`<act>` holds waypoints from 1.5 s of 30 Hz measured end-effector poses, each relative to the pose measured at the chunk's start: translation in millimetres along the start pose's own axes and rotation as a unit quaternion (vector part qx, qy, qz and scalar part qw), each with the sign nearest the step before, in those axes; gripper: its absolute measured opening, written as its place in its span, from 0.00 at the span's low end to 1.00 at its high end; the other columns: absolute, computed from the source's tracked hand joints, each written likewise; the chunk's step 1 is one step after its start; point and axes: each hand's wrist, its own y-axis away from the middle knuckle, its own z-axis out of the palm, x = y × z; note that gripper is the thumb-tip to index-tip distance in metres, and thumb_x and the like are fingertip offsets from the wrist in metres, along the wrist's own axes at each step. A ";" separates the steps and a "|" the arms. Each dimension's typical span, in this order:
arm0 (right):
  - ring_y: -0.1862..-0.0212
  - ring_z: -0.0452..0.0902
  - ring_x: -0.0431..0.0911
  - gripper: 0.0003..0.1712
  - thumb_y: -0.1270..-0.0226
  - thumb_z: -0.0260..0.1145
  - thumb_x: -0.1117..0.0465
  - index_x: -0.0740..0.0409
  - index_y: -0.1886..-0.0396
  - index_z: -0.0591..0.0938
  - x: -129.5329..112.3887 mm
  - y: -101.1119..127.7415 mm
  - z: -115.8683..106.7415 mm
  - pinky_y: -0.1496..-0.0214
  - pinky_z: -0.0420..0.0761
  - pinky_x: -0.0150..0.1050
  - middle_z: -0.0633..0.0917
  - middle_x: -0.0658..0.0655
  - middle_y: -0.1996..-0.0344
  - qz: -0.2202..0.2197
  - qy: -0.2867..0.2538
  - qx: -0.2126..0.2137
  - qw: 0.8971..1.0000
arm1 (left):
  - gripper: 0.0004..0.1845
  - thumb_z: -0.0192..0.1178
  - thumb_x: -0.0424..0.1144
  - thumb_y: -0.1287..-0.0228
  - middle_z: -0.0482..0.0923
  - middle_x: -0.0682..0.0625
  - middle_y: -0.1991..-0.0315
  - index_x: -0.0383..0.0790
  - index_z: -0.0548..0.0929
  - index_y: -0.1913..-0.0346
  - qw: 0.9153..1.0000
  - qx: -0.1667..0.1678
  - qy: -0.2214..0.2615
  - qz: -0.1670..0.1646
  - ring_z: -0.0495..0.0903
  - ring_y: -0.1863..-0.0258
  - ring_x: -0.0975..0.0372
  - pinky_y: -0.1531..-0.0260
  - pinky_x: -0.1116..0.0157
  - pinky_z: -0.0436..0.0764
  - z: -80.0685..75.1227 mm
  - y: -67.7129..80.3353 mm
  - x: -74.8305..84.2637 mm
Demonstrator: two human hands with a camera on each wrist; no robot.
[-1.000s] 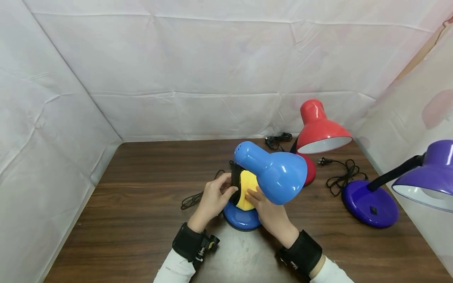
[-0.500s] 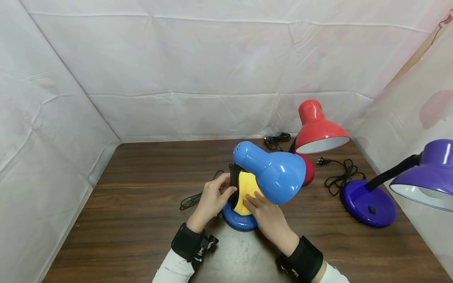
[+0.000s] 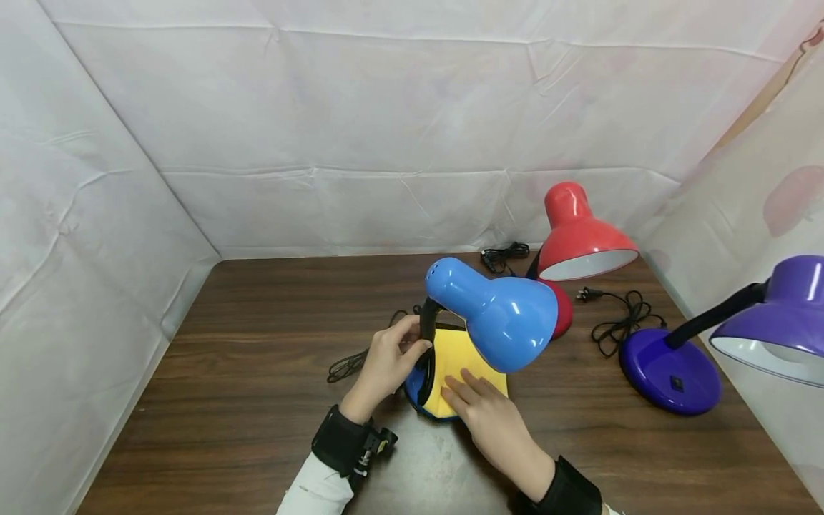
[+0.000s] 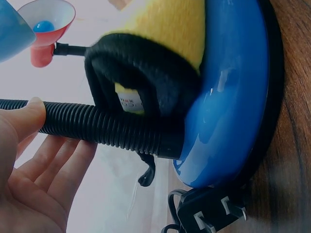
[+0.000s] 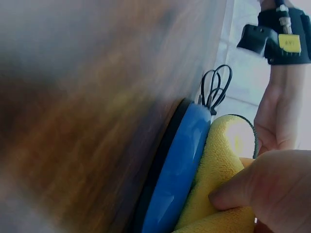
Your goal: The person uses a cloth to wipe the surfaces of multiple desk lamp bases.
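A blue desk lamp stands mid-table, its shade [image 3: 498,318] tilted right above its round blue base [image 4: 228,97]. My left hand [image 3: 386,361] grips the lamp's black ribbed neck [image 4: 102,128], thumb on top and fingers underneath. A yellow cloth [image 3: 460,365] with a black edge lies spread over the base. My right hand [image 3: 492,415] presses flat on the cloth with straight fingers. In the right wrist view the cloth [image 5: 218,170] bunches against the base rim [image 5: 175,174] under my fingertips [image 5: 262,187].
A red lamp [image 3: 579,236] stands behind the blue one at the back right. A purple lamp [image 3: 676,368] sits at the right edge, its shade [image 3: 772,322] overhanging. Black cords [image 3: 621,318] lie between them and another cord [image 3: 347,365] left of the blue base. White sheeting walls the table.
The yellow cloth has come down from beside the neck and now lies spread flat over the base. My right hand slid down and toward me with it. The left hand kept its grip.
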 end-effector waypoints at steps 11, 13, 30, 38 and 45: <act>0.46 0.76 0.50 0.24 0.53 0.70 0.70 0.52 0.52 0.83 -12.1 17.9 -7.6 0.55 0.81 0.41 0.81 0.53 0.48 -0.027 -0.009 0.017 0.999 | 0.15 0.62 0.31 0.42 0.82 0.50 0.68 0.44 0.78 0.52 1.000 -0.002 0.006 0.001 0.82 0.68 0.65 0.69 0.73 0.81 1.3 0.4 0.9; 0.46 0.77 0.50 0.24 0.53 0.70 0.70 0.52 0.52 0.83 -13.8 20.0 -8.8 0.55 0.81 0.41 0.81 0.53 0.48 -0.029 -0.012 0.020 0.999 | 0.15 0.61 0.31 0.42 0.82 0.50 0.68 0.44 0.78 0.52 1.000 -0.001 0.006 0.001 0.82 0.68 0.65 0.69 0.73 0.81 1.5 0.5 1.3; 0.45 0.76 0.49 0.26 0.52 0.69 0.73 0.51 0.51 0.82 -8.8 10.7 -4.7 0.52 0.80 0.40 0.81 0.52 0.48 -0.005 -0.033 0.005 0.999 | 0.15 0.61 0.30 0.41 0.82 0.49 0.66 0.42 0.77 0.51 1.000 0.001 0.005 -0.006 0.83 0.66 0.65 0.66 0.73 0.81 1.3 1.5 -1.0; 0.44 0.75 0.49 0.27 0.52 0.69 0.73 0.51 0.50 0.82 -1.6 0.5 -1.3 0.50 0.79 0.41 0.80 0.52 0.47 0.004 -0.029 -0.008 1.000 | 0.15 0.61 0.30 0.42 0.82 0.49 0.66 0.42 0.77 0.51 1.000 0.001 0.004 -0.005 0.83 0.67 0.64 0.67 0.73 0.81 0.6 2.9 0.1; 0.44 0.75 0.51 0.25 0.50 0.67 0.76 0.52 0.51 0.82 9.5 -11.3 3.9 0.46 0.77 0.44 0.81 0.52 0.48 0.034 -0.043 -0.011 0.998 | 0.15 0.62 0.29 0.43 0.82 0.49 0.67 0.42 0.78 0.52 1.000 0.004 -0.001 -0.007 0.82 0.67 0.65 0.68 0.74 0.81 1.0 3.4 2.6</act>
